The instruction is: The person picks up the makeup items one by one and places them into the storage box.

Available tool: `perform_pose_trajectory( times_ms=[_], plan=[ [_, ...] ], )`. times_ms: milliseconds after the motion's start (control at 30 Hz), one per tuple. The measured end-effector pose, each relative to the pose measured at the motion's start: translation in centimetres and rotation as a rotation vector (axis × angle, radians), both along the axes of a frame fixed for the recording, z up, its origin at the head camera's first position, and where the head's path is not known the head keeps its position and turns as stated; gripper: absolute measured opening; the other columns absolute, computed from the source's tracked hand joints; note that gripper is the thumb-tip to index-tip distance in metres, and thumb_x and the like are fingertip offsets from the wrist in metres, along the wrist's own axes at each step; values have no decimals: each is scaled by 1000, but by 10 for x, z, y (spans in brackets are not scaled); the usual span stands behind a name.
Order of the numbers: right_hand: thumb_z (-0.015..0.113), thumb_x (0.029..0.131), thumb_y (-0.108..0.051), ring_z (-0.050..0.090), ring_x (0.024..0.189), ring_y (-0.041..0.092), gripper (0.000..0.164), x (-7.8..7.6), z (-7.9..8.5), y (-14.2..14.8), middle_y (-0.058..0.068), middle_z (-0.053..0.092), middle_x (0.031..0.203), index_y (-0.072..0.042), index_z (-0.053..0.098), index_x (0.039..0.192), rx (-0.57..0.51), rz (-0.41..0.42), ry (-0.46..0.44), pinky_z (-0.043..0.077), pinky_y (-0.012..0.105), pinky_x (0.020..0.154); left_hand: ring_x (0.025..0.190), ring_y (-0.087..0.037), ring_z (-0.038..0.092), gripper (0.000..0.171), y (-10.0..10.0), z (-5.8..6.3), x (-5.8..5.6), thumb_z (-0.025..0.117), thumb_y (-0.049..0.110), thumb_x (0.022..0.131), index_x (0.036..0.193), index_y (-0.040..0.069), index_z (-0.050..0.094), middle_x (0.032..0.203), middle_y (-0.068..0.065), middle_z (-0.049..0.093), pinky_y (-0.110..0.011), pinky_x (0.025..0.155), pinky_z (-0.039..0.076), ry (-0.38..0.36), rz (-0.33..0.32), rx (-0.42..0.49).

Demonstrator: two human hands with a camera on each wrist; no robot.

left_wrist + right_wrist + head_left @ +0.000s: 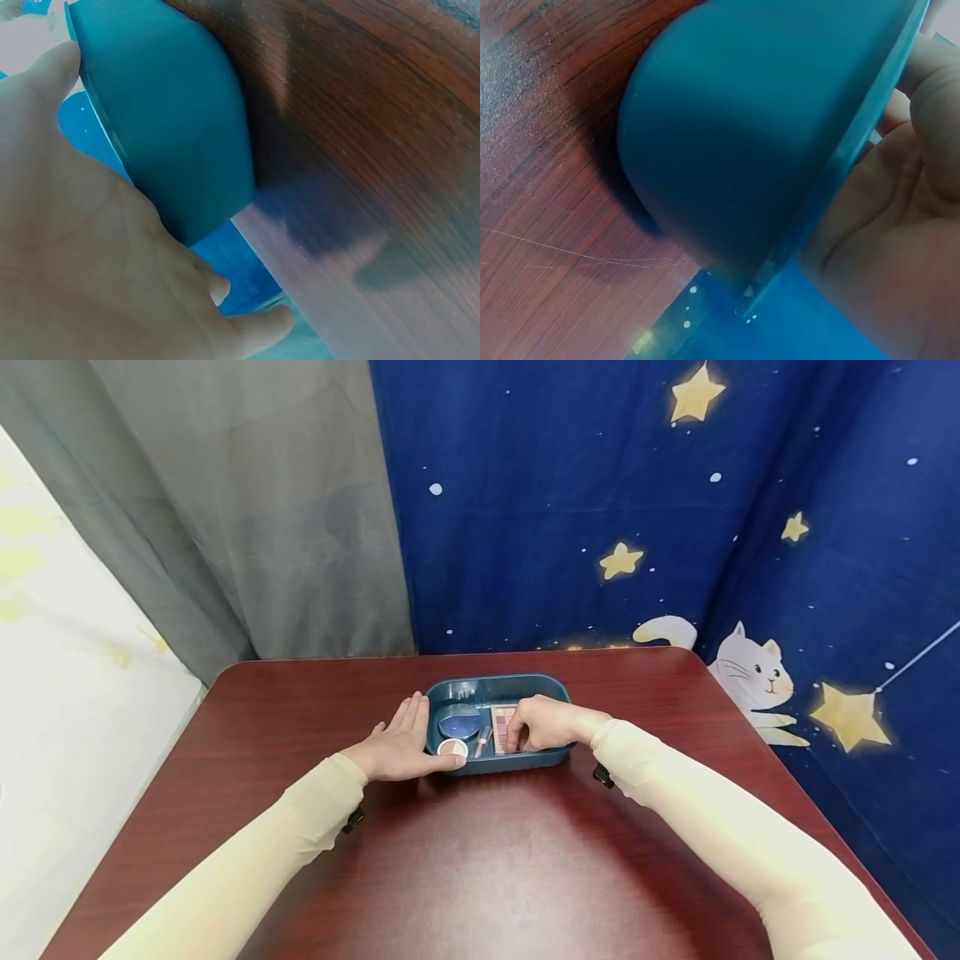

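Note:
A dark teal plastic tray (pixel 517 764) stands near the table's far edge. My left hand (pixel 397 750) lies along its left end with straight fingers, the thumb over the front rim. My right hand (pixel 551 723) reaches over the right end with bent fingers pointing down into the tray. Those fingertips are at an eyeshadow palette (pixel 502 717) lying on the tray's floor; the hand covers its right part, and whether anything is pinched is hidden. Left of the palette lie a small lip-gloss-like tube (pixel 483 741), a dark blue rounded case (pixel 460 725) and a round pale-rimmed compact (pixel 453 747).
The tray stands on a reddish-brown wooden table (pixel 472 860). Behind the table hang a grey curtain (pixel 300 527) and a blue star-patterned curtain (pixel 540 510). In the right wrist view, the tray's outer wall (pixel 720 135) rises beside the palm.

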State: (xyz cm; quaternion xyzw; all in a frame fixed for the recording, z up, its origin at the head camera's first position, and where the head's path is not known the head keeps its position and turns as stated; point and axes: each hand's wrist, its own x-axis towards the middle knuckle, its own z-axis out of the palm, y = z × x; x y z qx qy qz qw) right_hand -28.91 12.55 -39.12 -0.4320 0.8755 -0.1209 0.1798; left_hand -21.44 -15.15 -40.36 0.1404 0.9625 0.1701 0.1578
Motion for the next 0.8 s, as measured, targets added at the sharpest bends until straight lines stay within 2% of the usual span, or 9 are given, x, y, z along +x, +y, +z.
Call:
perform_pose_trajectory(
  times_ms=[67, 267, 367, 467, 633, 733, 800],
  plan=[
    [74, 78, 4, 59, 78, 8, 31, -1, 0, 1, -11, 73, 85, -26, 80, 84, -8, 7, -1, 50, 25, 72, 153, -34, -5, 130, 2, 4, 2, 48, 87, 80, 159, -1, -6, 167, -18, -9, -65, 116, 11, -6, 6, 5],
    [72, 81, 5, 58, 74, 7, 29, -2, 2, 7, -7, 73, 86, -21, 80, 91, -19, 19, -6, 50, 27, 72, 153, -33, -4, 128, 5, 2, -2, 51, 84, 82, 159, -1, -5, 167, -17, -8, -63, 116, 12, 23, 2, 6],
    [73, 81, 3, 60, 74, 6, 26, 0, 4, 12, -6, 73, 87, -17, 80, 96, -36, -16, -13, 51, 28, 73, 153, -33, -3, 128, 8, 1, -4, 51, 84, 82, 159, -1, -4, 167, -18, -8, -63, 117, 11, 28, -15, 6],
    [72, 86, -3, 62, 73, 7, 19, 6, 7, 15, -6, 74, 88, -15, 80, 99, -93, -98, 14, 52, 30, 71, 153, -34, -4, 126, 10, 0, -7, 51, 82, 83, 159, -2, -4, 167, -18, -8, -64, 116, 8, 25, -39, 15],
    [68, 94, -15, 58, 67, 11, 14, 16, 10, 15, -9, 71, 83, -17, 80, 100, -212, -231, 159, 49, 33, 63, 153, -35, -6, 113, 11, 2, -11, 48, 76, 90, 160, 1, 1, 167, -16, -9, -67, 115, 3, 54, -50, 38],
    [68, 93, -18, 61, 76, 13, 15, 21, 10, 11, -8, 71, 89, -19, 79, 104, -274, -298, 288, 51, 36, 69, 153, -35, -8, 100, 14, 4, -10, 44, 71, 95, 162, 8, 8, 168, -15, -6, -68, 114, 2, 145, -33, 29],
    [69, 92, -20, 62, 89, 15, 19, 24, 9, 9, -6, 70, 97, -20, 78, 109, -306, -343, 367, 53, 38, 78, 153, -37, -7, 92, 18, 5, -9, 43, 68, 97, 163, 11, 13, 168, -15, -4, -69, 113, 2, 223, -20, 17]
  ],
)
